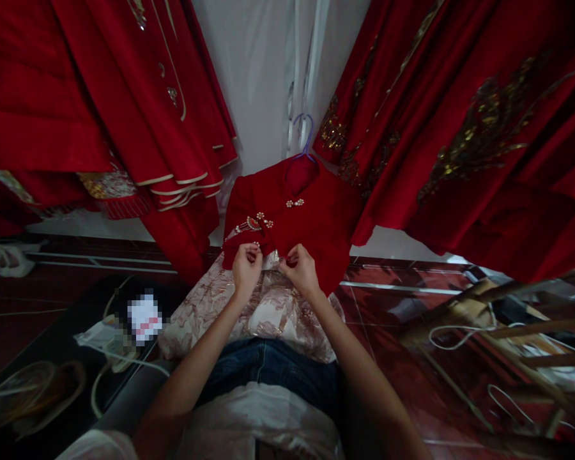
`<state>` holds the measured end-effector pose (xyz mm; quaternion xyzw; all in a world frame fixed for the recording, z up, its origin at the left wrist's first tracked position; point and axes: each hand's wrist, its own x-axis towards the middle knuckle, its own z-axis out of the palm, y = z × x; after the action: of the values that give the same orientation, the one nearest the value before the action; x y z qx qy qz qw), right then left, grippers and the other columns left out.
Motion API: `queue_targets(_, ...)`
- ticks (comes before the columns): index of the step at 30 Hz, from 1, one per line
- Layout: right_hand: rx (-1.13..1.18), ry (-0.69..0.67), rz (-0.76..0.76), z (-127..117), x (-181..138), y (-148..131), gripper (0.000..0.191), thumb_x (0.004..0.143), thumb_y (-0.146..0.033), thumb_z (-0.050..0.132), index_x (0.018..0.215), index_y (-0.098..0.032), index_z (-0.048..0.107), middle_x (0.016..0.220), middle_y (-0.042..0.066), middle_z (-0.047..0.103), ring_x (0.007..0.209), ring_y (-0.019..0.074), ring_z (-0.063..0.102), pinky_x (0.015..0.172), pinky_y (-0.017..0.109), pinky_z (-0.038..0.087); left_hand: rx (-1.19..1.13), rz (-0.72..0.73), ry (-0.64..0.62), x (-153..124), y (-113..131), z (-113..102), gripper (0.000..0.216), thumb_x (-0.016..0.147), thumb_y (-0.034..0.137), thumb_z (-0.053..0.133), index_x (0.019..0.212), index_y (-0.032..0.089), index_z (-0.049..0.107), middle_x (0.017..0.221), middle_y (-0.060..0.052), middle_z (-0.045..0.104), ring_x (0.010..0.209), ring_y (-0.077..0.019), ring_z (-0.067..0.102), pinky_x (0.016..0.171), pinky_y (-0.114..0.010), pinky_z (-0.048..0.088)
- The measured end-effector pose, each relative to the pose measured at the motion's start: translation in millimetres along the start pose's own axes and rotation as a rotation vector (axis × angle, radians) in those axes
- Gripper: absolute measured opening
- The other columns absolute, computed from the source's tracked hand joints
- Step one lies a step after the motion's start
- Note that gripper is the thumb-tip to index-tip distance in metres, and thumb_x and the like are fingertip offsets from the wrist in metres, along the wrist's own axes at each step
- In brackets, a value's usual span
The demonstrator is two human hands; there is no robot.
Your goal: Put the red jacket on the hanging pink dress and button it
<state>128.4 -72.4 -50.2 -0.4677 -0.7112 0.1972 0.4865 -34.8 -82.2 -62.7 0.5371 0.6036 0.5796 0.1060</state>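
A short red jacket (268,185) hangs upright in front of me on a purple hanger (308,135). Beaded flower clasps (295,203) sit at its collar, and a fan-shaped beaded ornament (253,223) decorates its chest. Below it spreads a shiny cream and pink patterned skirt (278,310), reaching down to my lap. My left hand (247,268) is closed in a pinch at the jacket's lower front edge, close to a small beaded clasp. With thumb and finger pressed together, my right hand (301,271) grips the opposite front edge. Exactly what lies between the fingertips is hidden.
Red embroidered garments (172,115) hang at left, and more with gold sequins (474,128) at right. A dark bench (52,345) on the left carries a plastic bag and a clear container. A wooden rack (508,332) with cables stands at right on red tiles.
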Motion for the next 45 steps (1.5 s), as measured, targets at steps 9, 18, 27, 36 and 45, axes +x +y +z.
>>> queue_targets(9,0.115,-0.187,0.217,-22.3,14.5,7.9,0.029,0.067,-0.023,0.07,0.095,-0.018,0.062,0.072,0.001,0.068,0.065,0.0126,0.063,0.066,0.026,0.052,-0.127,-0.055,-0.178,4.8,12.2,-30.9,0.022,0.081,0.037,0.063,0.086,0.016,0.068,0.086,-0.006,0.072,0.075,-0.015,0.065,0.07,-0.026,0.051)
queue_targets(18,0.706,-0.462,0.363,-19.0,34.2,-30.6,0.034,0.061,-0.03,0.076,0.09,-0.015,0.066,0.081,0.005,0.072,0.073,0.0137,0.068,0.072,0.029,0.056,-0.205,-0.085,-0.223,22.3,3.8,-26.3,0.018,0.073,0.024,0.067,0.088,0.015,0.07,0.085,-0.006,0.074,0.073,-0.0158,0.068,0.071,-0.029,0.055)
queue_targets(27,0.262,-0.13,0.157,31.8,45.9,-38.3,0.014,0.072,-0.023,0.069,0.083,-0.017,0.064,0.075,0.002,0.069,0.067,0.012,0.065,0.069,0.026,0.055,-0.268,-0.098,-0.156,25.4,2.0,-24.8,0.019,0.077,0.023,0.062,0.092,0.014,0.071,0.092,-0.008,0.074,0.082,-0.0169,0.069,0.079,-0.031,0.056)
queue_targets(36,0.24,-0.023,0.116,43.0,35.7,-32.6,0.013,0.078,-0.029,0.063,0.086,-0.019,0.061,0.074,0.0,0.066,0.067,0.0125,0.064,0.066,0.024,0.055,-0.325,-0.147,-0.157,19.1,1.6,-20.4,0.024,0.072,0.025,0.069,0.092,0.012,0.071,0.091,-0.01,0.074,0.079,-0.0176,0.07,0.078,-0.031,0.058)
queue_targets(45,0.196,0.001,0.064,51.5,28.1,-30.3,0.011,0.083,-0.026,0.055,0.091,-0.019,0.057,0.085,0.003,0.065,0.075,0.0136,0.063,0.069,0.025,0.054,-0.166,-0.1,-0.18,26.8,-3.0,-22.1,0.022,0.073,0.022,0.066,0.092,0.014,0.073,0.089,-0.009,0.075,0.078,-0.0202,0.071,0.078,-0.034,0.058)
